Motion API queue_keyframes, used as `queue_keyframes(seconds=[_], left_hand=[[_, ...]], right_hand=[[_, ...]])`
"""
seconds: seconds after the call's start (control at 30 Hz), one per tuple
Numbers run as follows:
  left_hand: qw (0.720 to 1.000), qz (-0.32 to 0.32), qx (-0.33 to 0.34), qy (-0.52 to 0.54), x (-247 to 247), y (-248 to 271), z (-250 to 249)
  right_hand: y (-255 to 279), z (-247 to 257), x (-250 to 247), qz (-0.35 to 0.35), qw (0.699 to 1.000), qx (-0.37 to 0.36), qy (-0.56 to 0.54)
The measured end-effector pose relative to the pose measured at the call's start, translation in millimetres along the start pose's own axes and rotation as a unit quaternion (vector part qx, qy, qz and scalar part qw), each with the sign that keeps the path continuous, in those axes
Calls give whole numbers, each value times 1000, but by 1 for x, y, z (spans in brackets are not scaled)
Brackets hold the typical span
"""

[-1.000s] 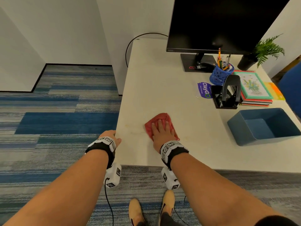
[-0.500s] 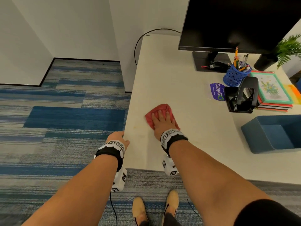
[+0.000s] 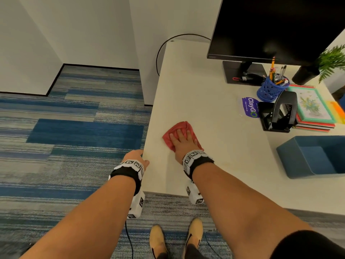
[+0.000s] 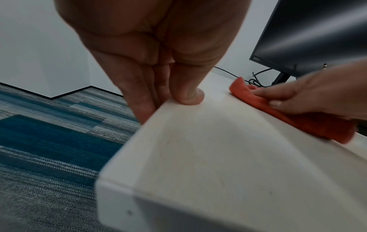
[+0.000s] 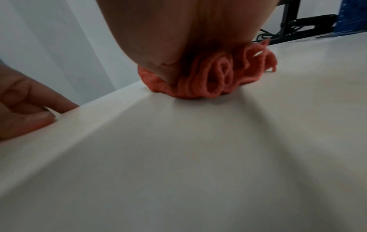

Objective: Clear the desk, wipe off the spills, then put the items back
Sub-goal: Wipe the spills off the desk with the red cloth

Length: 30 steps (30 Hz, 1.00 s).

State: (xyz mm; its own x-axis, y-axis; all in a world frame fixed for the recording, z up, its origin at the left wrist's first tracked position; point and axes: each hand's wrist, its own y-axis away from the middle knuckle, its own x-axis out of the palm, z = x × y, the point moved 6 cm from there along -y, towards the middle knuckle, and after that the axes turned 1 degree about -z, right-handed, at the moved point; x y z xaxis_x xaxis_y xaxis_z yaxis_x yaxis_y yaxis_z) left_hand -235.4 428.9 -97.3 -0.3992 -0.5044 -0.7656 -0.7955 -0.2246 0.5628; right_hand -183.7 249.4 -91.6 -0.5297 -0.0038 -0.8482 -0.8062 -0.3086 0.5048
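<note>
A crumpled red cloth lies on the white desk near its left edge. My right hand presses flat on the cloth with its fingers spread and straight. My left hand grips the desk's left edge, thumb on the top and fingers down the side. Faint yellowish marks show on the desktop between the two hands.
At the back right stand a black monitor, a blue pen cup, a black hole punch, a purple sticker, stacked notebooks and a plant. A blue bin sits at the right. Striped carpet lies to the left.
My right hand has slid the cloth a little away from the desk's front edge and toward the left edge. My left hand has stayed on the desk edge.
</note>
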Motion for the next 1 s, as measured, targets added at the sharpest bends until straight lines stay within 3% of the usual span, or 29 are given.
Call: queue_keyframes(seconds=[0.1, 0.2, 0.27, 0.37, 0.47, 0.6, 0.7, 0.77, 0.9, 1.0], left_hand=[[1000, -4, 5, 2, 0, 0, 1], [1000, -12, 6, 5, 0, -1, 1], [1000, -10, 0, 8, 1, 0, 2], [1000, -8, -6, 6, 2, 0, 1], [1000, -16, -6, 11, 2, 0, 0], [1000, -24, -9, 2, 3, -1, 2], [1000, -21, -1, -6, 3, -2, 1], [1000, -14, -5, -11, 4, -1, 0], [1000, -13, -16, -23, 4, -1, 0], [999, -12, -12, -34, 5, -2, -2]], right_hand=[[10, 33, 14, 4, 996, -79, 34], [26, 32, 27, 0, 993, -115, 39], [29, 13, 23, 0, 994, -100, 31], [13, -17, 6, 1, 1000, -13, 6], [-6, -3, -6, 1, 999, 22, -24], [9, 48, 14, -10, 997, -82, 14], [31, 38, 31, -16, 994, -107, 9], [40, 3, 29, -23, 997, -72, 4], [42, -81, 15, -48, 991, 116, -47], [36, -75, 8, -59, 980, 171, -80]])
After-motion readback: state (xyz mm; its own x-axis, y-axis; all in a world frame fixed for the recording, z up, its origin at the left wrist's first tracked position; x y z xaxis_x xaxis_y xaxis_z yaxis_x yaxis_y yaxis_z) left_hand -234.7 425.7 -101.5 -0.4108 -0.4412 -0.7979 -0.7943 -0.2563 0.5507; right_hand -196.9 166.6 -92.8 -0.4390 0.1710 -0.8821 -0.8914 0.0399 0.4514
